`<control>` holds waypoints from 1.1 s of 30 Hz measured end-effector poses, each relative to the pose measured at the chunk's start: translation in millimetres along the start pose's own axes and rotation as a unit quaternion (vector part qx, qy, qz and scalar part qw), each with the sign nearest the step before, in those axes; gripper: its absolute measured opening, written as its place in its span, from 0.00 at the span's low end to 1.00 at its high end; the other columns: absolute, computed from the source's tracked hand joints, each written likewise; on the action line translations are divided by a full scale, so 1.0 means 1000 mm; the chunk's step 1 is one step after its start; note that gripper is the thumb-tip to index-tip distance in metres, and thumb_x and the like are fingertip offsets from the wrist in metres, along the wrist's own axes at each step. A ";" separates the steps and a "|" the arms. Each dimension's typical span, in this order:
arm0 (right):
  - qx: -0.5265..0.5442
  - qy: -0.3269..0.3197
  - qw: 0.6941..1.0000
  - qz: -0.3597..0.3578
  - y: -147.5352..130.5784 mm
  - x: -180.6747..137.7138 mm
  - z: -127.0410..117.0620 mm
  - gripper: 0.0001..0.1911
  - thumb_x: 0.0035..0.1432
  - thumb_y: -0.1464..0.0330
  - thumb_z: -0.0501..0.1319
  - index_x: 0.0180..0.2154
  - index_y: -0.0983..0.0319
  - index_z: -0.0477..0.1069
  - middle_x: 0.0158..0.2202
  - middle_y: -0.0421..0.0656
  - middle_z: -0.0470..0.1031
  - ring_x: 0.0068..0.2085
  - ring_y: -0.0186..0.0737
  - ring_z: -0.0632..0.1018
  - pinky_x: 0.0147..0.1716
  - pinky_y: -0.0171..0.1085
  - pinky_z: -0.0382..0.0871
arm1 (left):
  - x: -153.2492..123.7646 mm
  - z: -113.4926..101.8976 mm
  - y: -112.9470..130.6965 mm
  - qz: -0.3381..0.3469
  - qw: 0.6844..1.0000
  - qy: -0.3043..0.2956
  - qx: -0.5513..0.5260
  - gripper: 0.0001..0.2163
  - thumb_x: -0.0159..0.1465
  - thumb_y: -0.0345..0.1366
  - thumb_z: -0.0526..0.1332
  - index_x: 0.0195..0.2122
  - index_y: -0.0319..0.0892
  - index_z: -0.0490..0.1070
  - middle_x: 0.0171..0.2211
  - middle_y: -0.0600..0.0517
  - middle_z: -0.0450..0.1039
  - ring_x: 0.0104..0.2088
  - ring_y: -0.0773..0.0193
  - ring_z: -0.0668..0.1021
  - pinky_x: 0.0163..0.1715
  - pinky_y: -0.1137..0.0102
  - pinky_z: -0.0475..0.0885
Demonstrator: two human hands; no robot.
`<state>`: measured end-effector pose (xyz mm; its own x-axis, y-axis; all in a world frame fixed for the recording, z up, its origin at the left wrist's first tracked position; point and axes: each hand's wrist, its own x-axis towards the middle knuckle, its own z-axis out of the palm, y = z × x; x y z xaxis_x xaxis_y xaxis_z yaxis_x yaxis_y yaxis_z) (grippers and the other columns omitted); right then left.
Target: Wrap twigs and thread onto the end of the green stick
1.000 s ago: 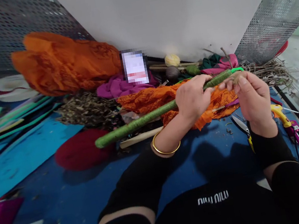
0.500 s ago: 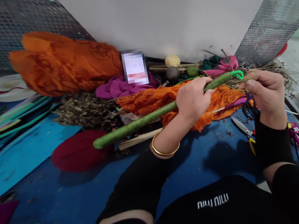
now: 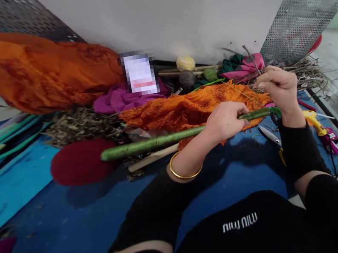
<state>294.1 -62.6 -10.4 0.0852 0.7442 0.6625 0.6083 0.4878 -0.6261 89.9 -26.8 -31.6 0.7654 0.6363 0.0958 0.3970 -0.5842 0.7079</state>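
Note:
My left hand [image 3: 225,121] is closed around a long stick [image 3: 155,142] wrapped in green thread. The stick lies almost level in front of me, with its rounded end to the left. A bright green loop [image 3: 277,112] at its right end is partly hidden by my right wrist. My right hand [image 3: 278,84] is raised above that end, thumb and fingers pinched together on a thin green thread [image 3: 250,97]. Behind the stick is a crumpled orange cloth [image 3: 166,111]. A dark red oval piece [image 3: 79,163] lies by the stick's left end.
Scissors [image 3: 269,135] and a yellow glue gun [image 3: 313,119] with a cable lie on the right of the blue table [image 3: 112,213]. Yarn balls [image 3: 185,63], twigs [image 3: 309,73] and a blurred-out screen [image 3: 140,74] are at the back. Dry leaves [image 3: 74,125] lie left.
My right hand has risen and moved left, away from the loop. The stick's right end has dropped, so the stick is now closer to level, with my left hand still around it.

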 end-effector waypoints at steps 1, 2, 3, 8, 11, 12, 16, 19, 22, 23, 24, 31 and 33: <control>0.007 -0.007 1.000 0.011 0.006 0.001 0.000 0.17 0.59 0.51 0.71 0.26 0.54 0.83 0.25 0.38 0.77 0.29 0.38 0.71 0.34 0.42 0.68 | -0.001 0.000 0.001 0.002 1.000 0.000 0.003 0.04 0.57 0.31 0.69 0.33 0.45 0.83 0.31 0.54 0.84 0.33 0.59 0.82 0.33 0.67 0.71; 0.013 -0.015 0.999 0.026 0.011 0.002 0.000 0.15 0.59 0.53 0.71 0.27 0.55 0.83 0.25 0.38 0.78 0.29 0.38 0.72 0.34 0.42 0.67 | -0.002 -0.001 0.001 0.003 1.000 0.003 0.005 0.04 0.57 0.31 0.70 0.33 0.45 0.83 0.31 0.54 0.84 0.33 0.59 0.82 0.32 0.67 0.70; 0.018 -0.020 0.999 0.044 0.016 0.003 -0.001 0.14 0.59 0.54 0.71 0.27 0.55 0.83 0.26 0.38 0.79 0.30 0.38 0.72 0.34 0.41 0.67 | -0.003 -0.002 0.002 0.001 1.000 0.006 0.004 0.04 0.57 0.31 0.70 0.33 0.45 0.83 0.31 0.55 0.84 0.33 0.60 0.82 0.32 0.68 0.70; -0.021 0.013 0.999 0.034 0.006 0.002 -0.015 0.12 0.61 0.56 0.71 0.29 0.54 0.84 0.28 0.39 0.80 0.30 0.39 0.73 0.33 0.41 0.67 | -0.004 -0.009 0.001 -0.013 0.999 0.030 -0.013 0.04 0.58 0.31 0.71 0.35 0.44 0.82 0.30 0.55 0.82 0.31 0.62 0.80 0.33 0.68 0.68; -0.120 0.042 0.992 -0.002 -0.023 -0.004 -0.023 0.14 0.63 0.51 0.70 0.32 0.52 0.84 0.26 0.41 0.76 0.30 0.42 0.72 0.34 0.43 0.69 | -0.002 -0.010 -0.001 0.000 0.999 0.031 -0.027 0.04 0.58 0.31 0.71 0.35 0.44 0.82 0.30 0.55 0.82 0.30 0.63 0.79 0.32 0.69 0.67; -0.156 0.043 0.987 -0.001 -0.031 -0.007 -0.025 0.14 0.63 0.50 0.70 0.33 0.52 0.84 0.26 0.42 0.74 0.30 0.42 0.72 0.33 0.43 0.69 | -0.001 -0.010 -0.002 0.007 0.999 0.029 -0.031 0.04 0.58 0.31 0.71 0.34 0.44 0.82 0.29 0.56 0.82 0.30 0.64 0.78 0.32 0.69 0.67; -0.247 0.051 0.966 -0.054 -0.046 -0.012 -0.031 0.12 0.65 0.53 0.69 0.36 0.51 0.86 0.25 0.41 0.72 0.27 0.39 0.70 0.28 0.41 0.64 | -0.003 -0.015 -0.004 0.018 0.998 0.049 -0.042 0.03 0.57 0.32 0.70 0.33 0.43 0.82 0.29 0.56 0.82 0.29 0.64 0.78 0.31 0.69 0.67; -0.262 0.093 0.946 -0.167 -0.045 -0.014 -0.038 0.07 0.67 0.59 0.69 0.38 0.52 0.87 0.24 0.39 0.68 0.25 0.35 0.67 0.24 0.40 0.57 | -0.004 -0.022 -0.005 0.011 0.993 0.110 -0.048 0.05 0.57 0.31 0.69 0.35 0.43 0.82 0.32 0.55 0.83 0.32 0.62 0.79 0.34 0.68 0.68; -0.298 0.117 0.919 -0.228 -0.046 -0.016 -0.043 0.05 0.66 0.62 0.70 0.40 0.52 0.87 0.24 0.37 0.65 0.23 0.32 0.64 0.23 0.39 0.53 | -0.004 -0.027 -0.004 0.005 0.988 0.139 -0.059 0.07 0.57 0.31 0.69 0.37 0.42 0.82 0.34 0.54 0.84 0.34 0.62 0.79 0.36 0.67 0.68; -0.313 0.123 0.911 -0.240 -0.047 -0.016 -0.044 0.05 0.66 0.62 0.70 0.40 0.52 0.87 0.23 0.36 0.64 0.23 0.32 0.63 0.22 0.39 0.52 | -0.004 -0.028 -0.004 0.004 0.989 0.135 -0.064 0.07 0.57 0.31 0.69 0.37 0.41 0.83 0.34 0.54 0.83 0.34 0.62 0.79 0.36 0.68 0.68; -0.324 0.125 0.905 -0.247 -0.047 -0.016 -0.043 0.05 0.66 0.62 0.70 0.40 0.52 0.87 0.24 0.36 0.64 0.23 0.31 0.62 0.22 0.38 0.52 | -0.004 -0.029 -0.004 0.005 0.990 0.125 -0.070 0.07 0.57 0.31 0.70 0.37 0.41 0.83 0.33 0.54 0.83 0.34 0.62 0.79 0.36 0.68 0.67; -0.206 0.117 0.957 -0.165 -0.024 -0.005 -0.031 0.15 0.67 0.54 0.68 0.33 0.56 0.85 0.24 0.36 0.73 0.24 0.32 0.68 0.25 0.37 0.62 | -0.007 -0.032 -0.003 0.030 0.989 -0.008 -0.142 0.05 0.55 0.32 0.70 0.32 0.38 0.81 0.25 0.56 0.78 0.27 0.67 0.74 0.31 0.72 0.65; -0.128 0.105 0.976 -0.145 -0.014 -0.003 -0.024 0.16 0.66 0.53 0.69 0.31 0.55 0.85 0.24 0.37 0.74 0.25 0.34 0.68 0.25 0.38 0.63 | -0.007 -0.029 -0.002 0.022 0.987 -0.043 -0.154 0.05 0.54 0.32 0.70 0.32 0.38 0.81 0.25 0.55 0.78 0.27 0.67 0.74 0.30 0.72 0.65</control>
<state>303.8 -82.4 6.3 0.0232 0.4688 0.8830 0.8053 0.5146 -0.2944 68.9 -15.3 -13.7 0.8241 0.5606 0.0812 0.1999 -0.4219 0.8844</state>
